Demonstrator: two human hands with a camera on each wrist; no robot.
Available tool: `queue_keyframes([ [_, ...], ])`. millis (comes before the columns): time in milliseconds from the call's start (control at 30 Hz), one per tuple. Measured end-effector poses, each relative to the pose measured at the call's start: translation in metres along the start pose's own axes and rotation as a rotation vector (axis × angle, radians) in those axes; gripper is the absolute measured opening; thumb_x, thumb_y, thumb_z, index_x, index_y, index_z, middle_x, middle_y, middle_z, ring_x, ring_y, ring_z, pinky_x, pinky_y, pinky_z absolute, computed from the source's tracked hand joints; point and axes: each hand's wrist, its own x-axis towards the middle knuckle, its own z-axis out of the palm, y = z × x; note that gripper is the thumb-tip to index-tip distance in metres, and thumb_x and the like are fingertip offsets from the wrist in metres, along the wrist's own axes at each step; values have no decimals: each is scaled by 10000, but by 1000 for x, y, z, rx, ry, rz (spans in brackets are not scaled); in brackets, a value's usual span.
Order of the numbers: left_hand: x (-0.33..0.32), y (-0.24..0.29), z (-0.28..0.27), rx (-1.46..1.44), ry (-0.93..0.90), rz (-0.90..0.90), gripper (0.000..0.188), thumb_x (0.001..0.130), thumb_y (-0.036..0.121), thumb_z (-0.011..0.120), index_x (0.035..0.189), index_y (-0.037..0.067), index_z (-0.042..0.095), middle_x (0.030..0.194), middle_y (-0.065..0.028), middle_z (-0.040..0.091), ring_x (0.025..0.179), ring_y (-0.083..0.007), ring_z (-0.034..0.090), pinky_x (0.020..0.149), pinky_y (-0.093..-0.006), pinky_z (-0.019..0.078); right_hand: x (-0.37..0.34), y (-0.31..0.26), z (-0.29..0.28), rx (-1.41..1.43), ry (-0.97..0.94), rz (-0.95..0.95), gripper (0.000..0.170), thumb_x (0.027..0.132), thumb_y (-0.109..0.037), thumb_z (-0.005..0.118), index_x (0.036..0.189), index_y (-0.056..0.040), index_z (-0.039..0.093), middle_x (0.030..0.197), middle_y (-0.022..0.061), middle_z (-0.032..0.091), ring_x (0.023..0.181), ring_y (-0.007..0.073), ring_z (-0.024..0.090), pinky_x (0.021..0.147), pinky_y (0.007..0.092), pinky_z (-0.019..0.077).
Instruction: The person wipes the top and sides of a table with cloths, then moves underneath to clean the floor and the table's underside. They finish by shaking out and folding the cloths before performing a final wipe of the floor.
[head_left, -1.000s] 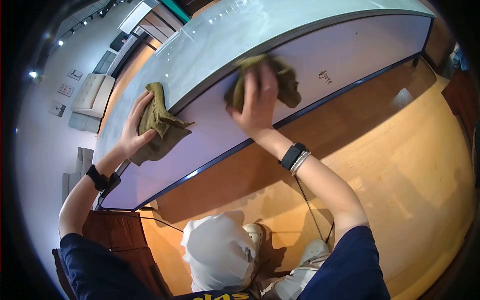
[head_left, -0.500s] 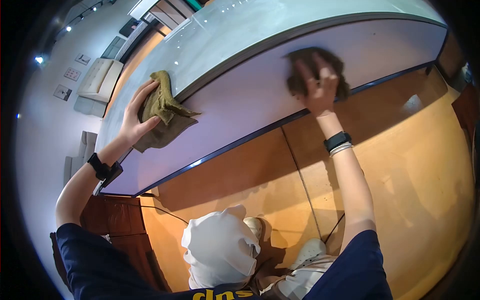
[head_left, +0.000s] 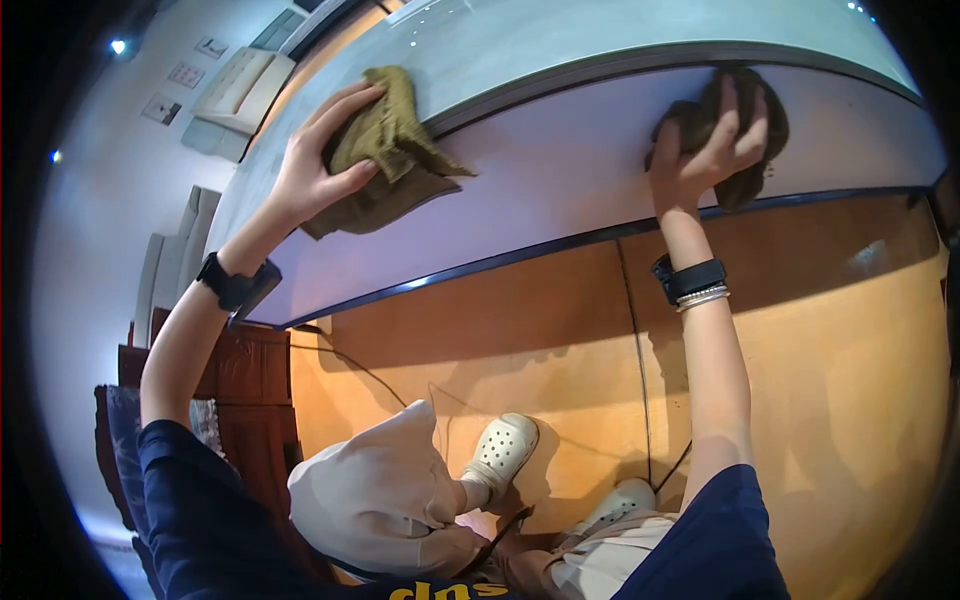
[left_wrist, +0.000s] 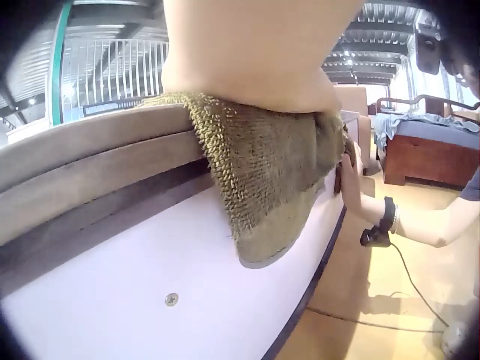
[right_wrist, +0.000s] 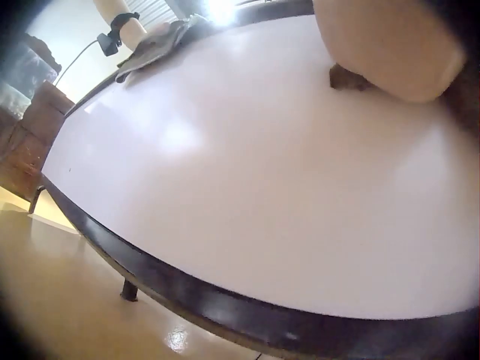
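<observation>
My left hand [head_left: 312, 165] lies at the top edge of a long cabinet, fingers on the top and thumb bent over an olive-green cleaning cloth [head_left: 405, 125]. The cloth drapes over the edge and hangs down the white front panel [head_left: 550, 170]; its rough pile shows in the left wrist view. Farther right, my right hand [head_left: 700, 165] holds a second, darker cloth [head_left: 742, 190] bunched under spread, bent fingers against the same panel. In the right wrist view only a small brown bit of that cloth [right_wrist: 346, 79] shows beside the hand; the rest is hidden.
The glossy pale top [head_left: 520, 60] ends in a dark rim. A dark frame bar [head_left: 480, 265] runs below the panel, over the tan floor [head_left: 560, 340]. A thin cable [head_left: 370, 370] trails there. Dark wooden furniture [head_left: 260, 365] stands at the left.
My right hand has slid its cloth rightward along the front panel, over the dark scribbled mark. The left hand stays on its cloth at the top edge while the head view shifts.
</observation>
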Motion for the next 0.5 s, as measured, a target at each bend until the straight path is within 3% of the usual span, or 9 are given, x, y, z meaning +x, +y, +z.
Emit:
queue_keyframes([
  [133, -1, 7, 1, -14, 58, 14, 614, 663, 380, 615, 1173, 50, 524, 1227, -158, 491, 1123, -311, 486, 949, -387, 372, 7, -15, 14, 79, 128, 91, 474, 707, -166, 548, 1165, -62, 481, 1233, 220, 343, 1097, 353, 306, 931, 451, 237],
  [233, -1, 8, 0, 0, 69, 48, 587, 660, 366, 625, 1155, 61, 543, 1206, -152, 508, 1104, -298, 504, 936, -377, 392, 8, -16, 16, 99, 130, 93, 484, 712, -154, 535, 1179, -54, 460, 1226, 225, 335, 1094, 356, 303, 926, 451, 242],
  [400, -1, 5, -1, -8, 76, 47, 571, 664, 346, 631, 1149, 57, 545, 1200, -140, 517, 1099, -283, 511, 930, -368, 399, 6, -16, 13, 83, 93, 72, 487, 749, -250, 544, 1172, -26, 454, 1196, 231, 357, 1096, 356, 312, 914, 450, 243],
  [467, 0, 7, 0, -25, 80, 48, 564, 666, 338, 633, 1146, 54, 547, 1197, -135, 520, 1096, -277, 515, 927, -363, 402, 1, -16, 11, 61, 64, -6, 553, 761, -425, 561, 1170, -63, 480, 1201, 226, 380, 1085, 353, 339, 905, 450, 240],
  [500, -1, 7, 1, -5, 88, 39, 559, 666, 330, 634, 1142, 49, 549, 1192, -134, 525, 1090, -275, 519, 924, -362, 404, -4, -19, 5, 17, -11, -49, 535, 766, -438, 555, 1159, -80, 497, 1210, 213, 387, 1077, 342, 347, 902, 442, 251],
])
